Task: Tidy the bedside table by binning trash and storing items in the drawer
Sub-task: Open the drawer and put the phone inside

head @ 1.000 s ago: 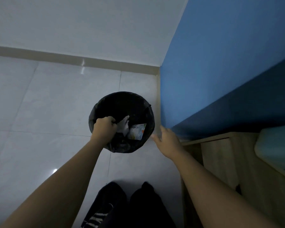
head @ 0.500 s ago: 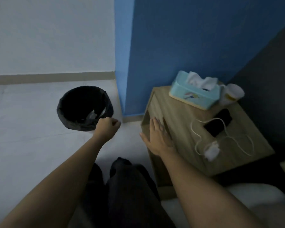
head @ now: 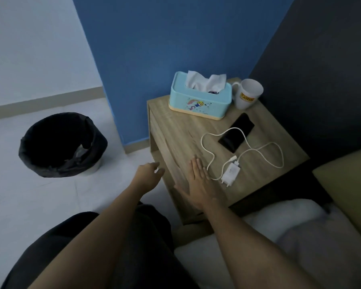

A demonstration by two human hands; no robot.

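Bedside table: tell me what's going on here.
Both hands are empty at the bedside table. The right hand is flat at its front edge, beside the charger and cable. The left hand is open off the table's left side. The phone, tissue box and mug sit on top; the bin stands on the floor.

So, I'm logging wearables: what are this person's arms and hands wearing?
Nothing visible. The bare left hand and bare right hand show no gloves, rings or watch. The left forearm and right forearm are uncovered down to the frame's lower edge: no sleeve, bracelet or strap.
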